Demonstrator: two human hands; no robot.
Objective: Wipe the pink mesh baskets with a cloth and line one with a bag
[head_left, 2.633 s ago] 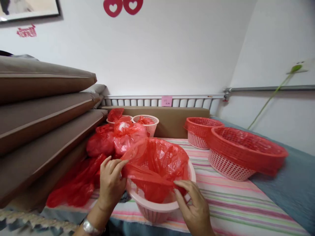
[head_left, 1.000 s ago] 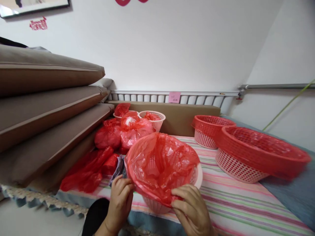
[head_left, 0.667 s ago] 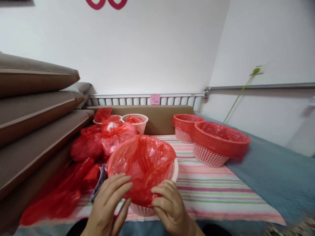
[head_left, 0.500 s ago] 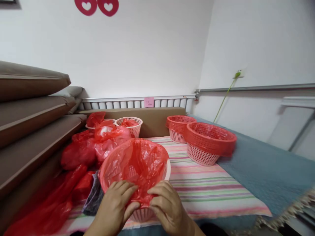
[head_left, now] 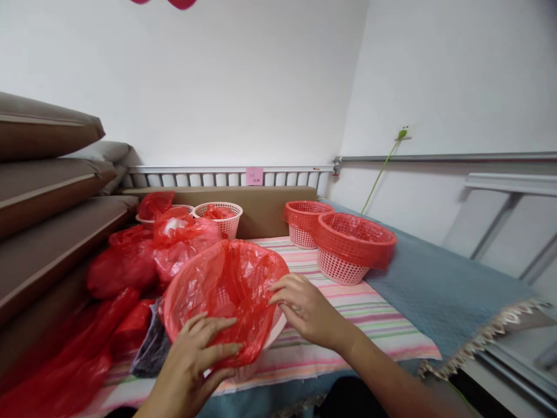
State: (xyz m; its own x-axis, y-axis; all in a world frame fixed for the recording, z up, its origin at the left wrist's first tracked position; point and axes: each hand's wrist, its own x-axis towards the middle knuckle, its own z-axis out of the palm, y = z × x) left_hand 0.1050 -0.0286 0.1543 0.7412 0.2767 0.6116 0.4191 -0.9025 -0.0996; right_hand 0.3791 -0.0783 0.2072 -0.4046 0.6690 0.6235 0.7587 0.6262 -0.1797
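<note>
A light pink basket (head_left: 275, 332) stands right in front of me, lined with a thin red plastic bag (head_left: 226, 278) that hangs over much of its rim. Spread out over the near left part of the rim, the fingers of my left hand (head_left: 198, 354) lie against the bag, its thumb lower and apart. At the right side of the rim, my right hand (head_left: 307, 307) has its bent fingers and thumb on the bag's edge. Part of the basket's rim and wall shows bare below that hand.
Two baskets with red liners, a larger one (head_left: 343, 267) and a smaller one (head_left: 303, 237), stand at right on a striped cloth (head_left: 378, 331). Filled red bags (head_left: 126, 261), a dark cloth (head_left: 152, 348) and stacked cushions (head_left: 47, 244) are at left. Behind stands a white basket (head_left: 230, 223).
My right hand has moved from the front of the rim up to its right side, drawing the bag's edge along. My left hand's fingers have spread. The view has shifted slightly right.
</note>
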